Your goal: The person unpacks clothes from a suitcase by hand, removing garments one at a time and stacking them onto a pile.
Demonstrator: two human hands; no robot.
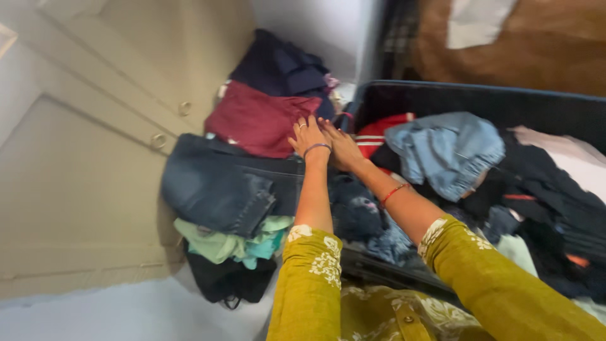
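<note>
1. The left hand [308,136] is lying flat, fingers spread and released, pressing on the edge of a dark red garment [255,120] at the centre of the frame.
2. The right hand [341,144] is lying just beside it, fingers extended and touching the left hand, grasping nothing that I can see.
3. The dark red garment is sitting on a stack of folded clothes left of centre, with a navy garment [281,66] above it in the frame.
4. Dark blue jeans [221,186] are lying below it, then mint green cloth [233,243] and black cloth [227,281].
5. An open suitcase [473,98] is filling the right half, holding a pale blue denim piece [445,148].
6. A beige cupboard door [82,158] is standing at the left.
</note>
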